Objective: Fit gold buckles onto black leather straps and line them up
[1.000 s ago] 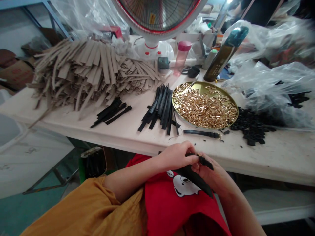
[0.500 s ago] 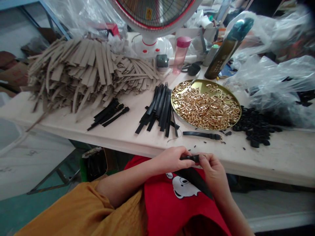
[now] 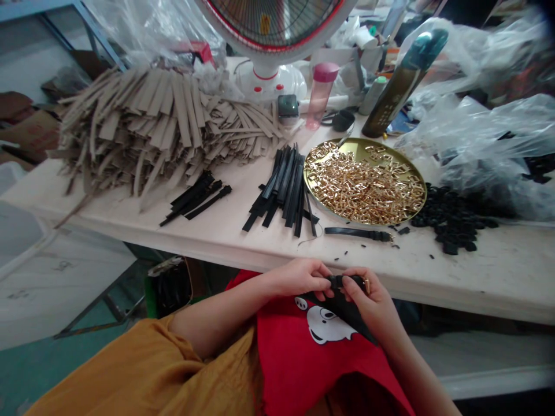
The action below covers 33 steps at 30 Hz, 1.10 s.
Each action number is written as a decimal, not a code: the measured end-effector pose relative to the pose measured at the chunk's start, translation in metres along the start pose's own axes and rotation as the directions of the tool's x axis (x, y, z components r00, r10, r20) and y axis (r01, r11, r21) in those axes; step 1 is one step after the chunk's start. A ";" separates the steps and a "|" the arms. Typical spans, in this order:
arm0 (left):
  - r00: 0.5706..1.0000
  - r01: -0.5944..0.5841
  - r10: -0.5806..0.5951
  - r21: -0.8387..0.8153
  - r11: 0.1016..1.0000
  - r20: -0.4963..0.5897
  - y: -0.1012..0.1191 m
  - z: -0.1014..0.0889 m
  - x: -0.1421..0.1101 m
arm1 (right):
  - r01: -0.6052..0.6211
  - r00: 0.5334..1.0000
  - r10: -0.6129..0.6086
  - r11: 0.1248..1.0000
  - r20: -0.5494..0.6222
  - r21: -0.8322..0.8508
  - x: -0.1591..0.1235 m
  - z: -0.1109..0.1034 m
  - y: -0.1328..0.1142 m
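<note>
Both hands meet at the table's front edge around a short black strap [image 3: 337, 282] with a gold buckle [image 3: 367, 286] at its right end. My left hand [image 3: 306, 278] pinches the strap's left part between thumb and fingers. My right hand [image 3: 368, 294] grips it near the buckle, thumb pressed on top. Most of the strap is hidden by the fingers. Just beyond them on the table lies another black strap [image 3: 358, 233] with a gold buckle. Behind that is a round gold tray [image 3: 363, 145] heaped with small gold buckles [image 3: 368, 190].
Left of the tray lie black strips [image 3: 281, 188] and a few buckled straps [image 3: 195, 196]. Grey-brown strips [image 3: 143, 121] are piled at the left. Small black loops [image 3: 455, 225] lie at the right beside plastic bags [image 3: 489, 138]. A fan [image 3: 273, 75] and pink bottle [image 3: 321, 95] stand behind.
My right hand has shifted left along the strap, and the gold buckle now shows at its right side. My left hand stays nearly in place. The whole view has shifted slightly.
</note>
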State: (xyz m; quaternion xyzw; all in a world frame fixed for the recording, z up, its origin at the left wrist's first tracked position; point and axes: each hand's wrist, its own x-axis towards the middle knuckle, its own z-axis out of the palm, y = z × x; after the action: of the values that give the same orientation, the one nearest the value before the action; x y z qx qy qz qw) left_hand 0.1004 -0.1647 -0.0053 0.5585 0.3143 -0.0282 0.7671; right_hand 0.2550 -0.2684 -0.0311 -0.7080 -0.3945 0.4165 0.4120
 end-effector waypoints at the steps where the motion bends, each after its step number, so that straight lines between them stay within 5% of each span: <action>1: 1.000 0.016 -0.016 -0.043 0.999 -0.017 -0.001 0.001 0.000 | 0.040 0.999 -0.042 0.997 -0.021 -0.067 -0.002 0.002 0.000; 5: 0.995 0.043 -0.051 -0.099 0.994 -0.086 -0.009 0.010 0.001 | 0.155 0.986 -0.164 0.951 -0.012 -0.266 -0.009 0.004 0.003; 13: 1.000 0.017 -0.016 0.020 1.000 -0.012 -0.023 0.019 0.002 | 0.159 0.964 -0.105 0.965 0.245 -0.208 -0.017 -0.008 0.009; 19: 0.996 0.088 -0.089 0.097 0.991 0.000 -0.025 0.027 0.001 | 0.194 0.906 -0.091 0.958 0.414 -0.214 -0.014 -0.014 0.010; 25: 0.998 0.027 -0.033 0.098 0.995 0.062 -0.006 0.015 0.002 | -0.061 0.981 0.047 0.996 0.186 0.068 -0.016 -0.008 0.016; 33: 0.985 0.095 -0.131 0.272 0.958 0.116 -0.005 0.010 0.008 | -0.001 0.981 -0.005 0.999 0.196 0.032 -0.016 -0.008 0.021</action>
State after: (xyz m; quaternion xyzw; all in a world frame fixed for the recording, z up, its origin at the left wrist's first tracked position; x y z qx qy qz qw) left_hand 0.1089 -0.1728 -0.0118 0.6343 0.2875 -0.1508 0.7016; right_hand 0.2613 -0.2922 -0.0440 -0.6563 -0.4270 0.4902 0.3829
